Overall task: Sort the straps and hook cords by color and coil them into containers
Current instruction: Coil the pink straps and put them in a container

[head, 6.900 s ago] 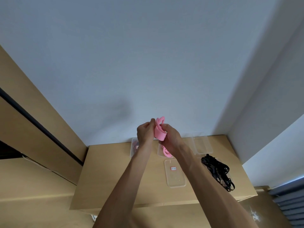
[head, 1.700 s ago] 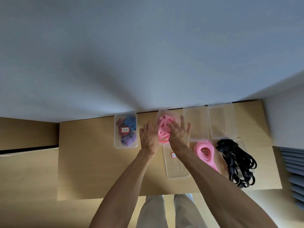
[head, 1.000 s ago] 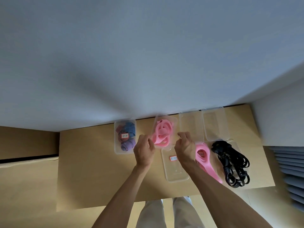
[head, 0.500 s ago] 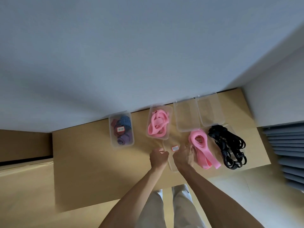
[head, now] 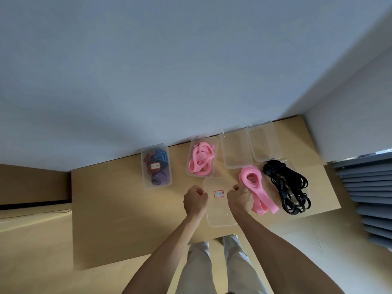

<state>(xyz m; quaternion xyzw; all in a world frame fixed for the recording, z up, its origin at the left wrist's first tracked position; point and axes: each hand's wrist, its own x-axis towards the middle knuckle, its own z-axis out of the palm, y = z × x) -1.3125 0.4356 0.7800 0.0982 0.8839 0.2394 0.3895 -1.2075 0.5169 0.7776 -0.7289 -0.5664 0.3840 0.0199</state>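
Both hands, left [head: 195,200] and right [head: 240,199], clamped on lid [head: 220,209] edges, centre frame; light, thin, slippery, likely flexing.

Pink straps [head: 201,159] in clear container [head: 214,143]; black cords [head: 286,185]; blue, red-striped, purple coils [head: 157,166]; tan desk [head: 118,209]; grey wall [head: 169,71].

Coiled strap [head: 201,160] in container [head: 214,143], lid [head: 220,217] before it.

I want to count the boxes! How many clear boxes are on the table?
4. One with dark straps at left, one with pink straps, then two empty ones at right. The flat clear piece looks like a lid.
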